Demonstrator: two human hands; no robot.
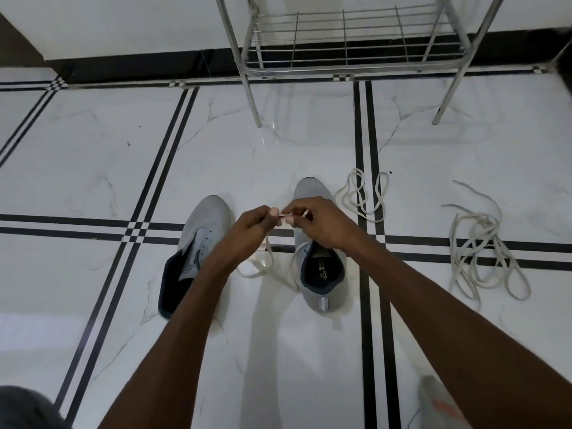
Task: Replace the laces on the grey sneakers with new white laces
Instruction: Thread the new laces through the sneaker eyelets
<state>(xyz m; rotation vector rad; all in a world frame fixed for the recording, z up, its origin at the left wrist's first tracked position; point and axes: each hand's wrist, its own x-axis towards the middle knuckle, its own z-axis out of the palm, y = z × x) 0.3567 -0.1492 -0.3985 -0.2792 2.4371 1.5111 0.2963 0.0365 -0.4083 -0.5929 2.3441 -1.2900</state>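
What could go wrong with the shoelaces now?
1. Both hands, left hand and right hand, pinch the white lace in mid-air, above the gap between the two sneakers; if it slips, its end may need finding again.
2. Its slack lies looped on the floor beside the right sneaker and might knot.
3. The loose laces on the floor nearby look alike, so they could get mixed up.

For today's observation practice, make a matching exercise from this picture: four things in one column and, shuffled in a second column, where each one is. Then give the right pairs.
Things
1. left sneaker
2. lace in the hands
3. tangled laces
4. metal rack

Places
A. standing by the far wall
B. hanging down between the two sneakers
C. loose on the floor at the far right
D. under the left forearm

Pairs: 1-D, 2-B, 3-C, 4-A
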